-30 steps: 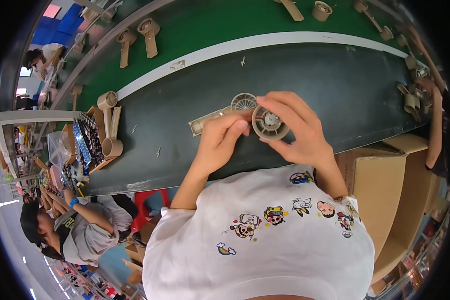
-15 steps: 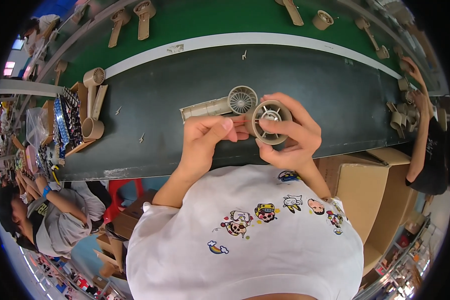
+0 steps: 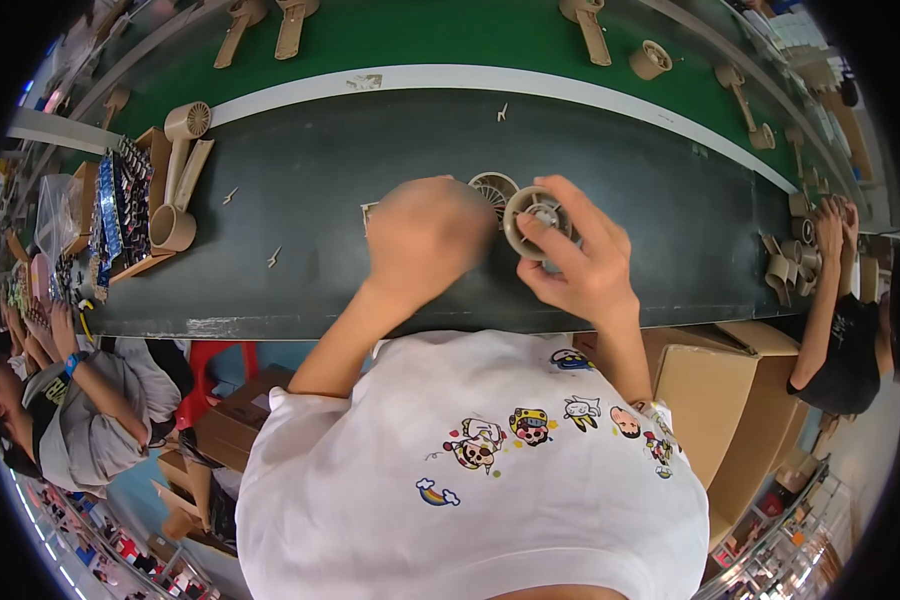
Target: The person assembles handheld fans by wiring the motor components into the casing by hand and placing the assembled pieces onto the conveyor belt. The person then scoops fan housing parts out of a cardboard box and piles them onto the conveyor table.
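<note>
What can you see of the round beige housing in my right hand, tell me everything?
The round housing is a short, spoked beige ring, apparently hard plastic, with a greyish hub in the middle. Its open face is turned up toward the camera. Your right hand grips it from the right, one finger across the opening, hiding part of the inside. It appears just right of a slatted round part, over the dark table; whether it touches either is unclear.
</note>
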The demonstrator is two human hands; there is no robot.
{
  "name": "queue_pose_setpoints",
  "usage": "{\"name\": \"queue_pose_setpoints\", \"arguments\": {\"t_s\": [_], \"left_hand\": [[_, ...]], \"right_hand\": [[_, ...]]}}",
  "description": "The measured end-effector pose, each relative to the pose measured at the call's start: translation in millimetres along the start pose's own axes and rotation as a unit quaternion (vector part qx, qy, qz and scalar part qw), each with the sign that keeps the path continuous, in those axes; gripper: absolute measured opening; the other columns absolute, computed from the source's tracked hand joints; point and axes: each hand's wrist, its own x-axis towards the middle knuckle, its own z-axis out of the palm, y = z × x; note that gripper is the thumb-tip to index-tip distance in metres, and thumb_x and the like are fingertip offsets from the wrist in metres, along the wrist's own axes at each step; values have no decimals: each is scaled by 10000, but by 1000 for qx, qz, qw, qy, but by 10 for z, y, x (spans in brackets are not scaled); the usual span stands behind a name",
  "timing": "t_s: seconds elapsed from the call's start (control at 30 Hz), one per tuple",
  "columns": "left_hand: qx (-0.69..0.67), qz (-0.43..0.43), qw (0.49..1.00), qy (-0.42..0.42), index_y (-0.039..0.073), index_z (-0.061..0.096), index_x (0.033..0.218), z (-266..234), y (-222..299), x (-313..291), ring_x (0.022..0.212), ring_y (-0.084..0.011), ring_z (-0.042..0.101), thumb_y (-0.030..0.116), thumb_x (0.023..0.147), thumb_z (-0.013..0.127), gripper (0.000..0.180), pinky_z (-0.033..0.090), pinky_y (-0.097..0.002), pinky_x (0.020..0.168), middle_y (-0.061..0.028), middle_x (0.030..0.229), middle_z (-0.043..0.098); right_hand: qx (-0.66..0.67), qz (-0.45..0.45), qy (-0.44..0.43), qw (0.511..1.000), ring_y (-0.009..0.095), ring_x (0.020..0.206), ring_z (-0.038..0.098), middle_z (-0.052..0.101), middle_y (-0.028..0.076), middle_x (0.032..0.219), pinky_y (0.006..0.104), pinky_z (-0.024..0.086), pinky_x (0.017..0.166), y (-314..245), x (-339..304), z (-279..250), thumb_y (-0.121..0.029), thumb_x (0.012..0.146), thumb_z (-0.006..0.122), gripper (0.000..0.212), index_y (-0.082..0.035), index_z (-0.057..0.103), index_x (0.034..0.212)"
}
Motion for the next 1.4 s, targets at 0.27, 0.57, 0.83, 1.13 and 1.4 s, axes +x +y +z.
{"name": "queue_pose_setpoints", "arguments": {"t_s": [0.27,0.57,0.83,1.13,1.4], "left_hand": [[-20,-48,990,-135,71,637,894,-93,-275,-30,918,-282,612,187,605,816,360,471,-386,780,-98,913,660],[-35,-59,988,-137,67,652,847,17,-160,-41,833,-265,611,128,644,765,240,465,-389,751,-74,806,648],[-121,-121,962,-211,46,658,796,63,-271,-13,783,-301,618,86,732,669,75,476,-394,681,-105,837,665],[-105,-122,968,-195,56,656,797,82,-248,-26,666,-306,624,118,754,634,78,469,-414,594,-112,744,658],[-128,-164,964,-164,52,642,792,202,-263,-63,661,-304,623,110,762,617,70,479,-400,603,-106,732,649]], "right_hand": [[-32,-31,-69,997,258,731,656,607,145,1105,309,528,566,164,161,11,1,473,692,368,-70,656,833],[12,-17,-131,991,233,687,652,626,109,1066,304,527,567,134,312,152,-19,494,700,313,-67,654,800],[146,74,-184,969,273,751,654,624,107,1092,327,538,630,219,360,150,-48,580,739,225,-34,659,790],[451,108,-125,877,298,980,659,656,199,1088,317,510,833,521,28,428,29,591,784,245,-3,681,811],[431,177,16,885,313,1063,628,692,180,983,342,487,889,549,-206,588,84,525,813,288,30,709,789]]}}
